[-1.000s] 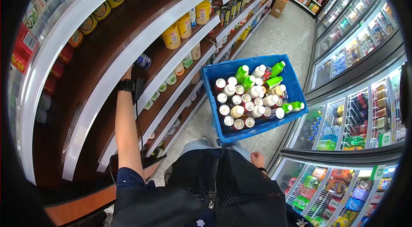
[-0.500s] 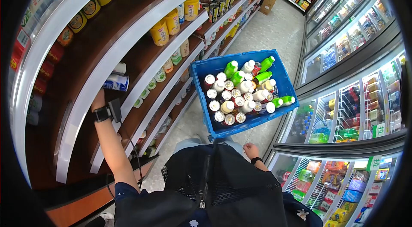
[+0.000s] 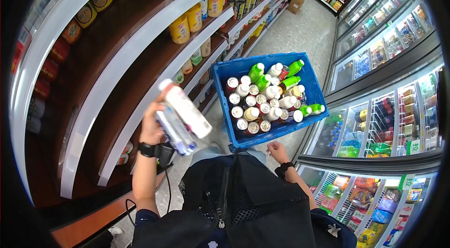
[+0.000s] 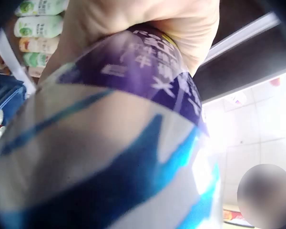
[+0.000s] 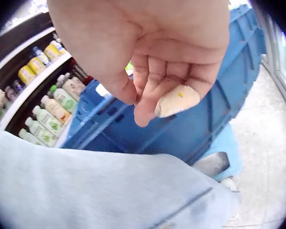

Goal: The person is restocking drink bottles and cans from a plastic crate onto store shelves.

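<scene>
My left hand (image 3: 151, 126) grips a blue-and-white can (image 3: 174, 128) and a slim white bottle (image 3: 188, 109) side by side, both tilted and blurred by motion. They are in front of the shelves, left of the blue crate (image 3: 323, 100). In the left wrist view the blue-and-white container (image 4: 133, 157) fills the picture, a purple band with white characters near the palm. My right hand (image 3: 278, 151) hangs loosely curled beside the crate's near side, holding nothing. A pale bandage (image 5: 178, 101) wraps one of its fingertips.
White-capped bottles (image 3: 273, 91), green bottles (image 3: 257, 72) and several cans (image 3: 253, 127) stand in the crate. Curved shelves with white edges (image 3: 112, 67) run along the left, bearing yellow tubs (image 3: 179, 30). Glass-door fridges (image 3: 393, 121) line the right side.
My left hand first reached into the shelf at a blue-and-white can; it has come out towards the crate with that can and a white bottle. The right hand has moved slightly forward.
</scene>
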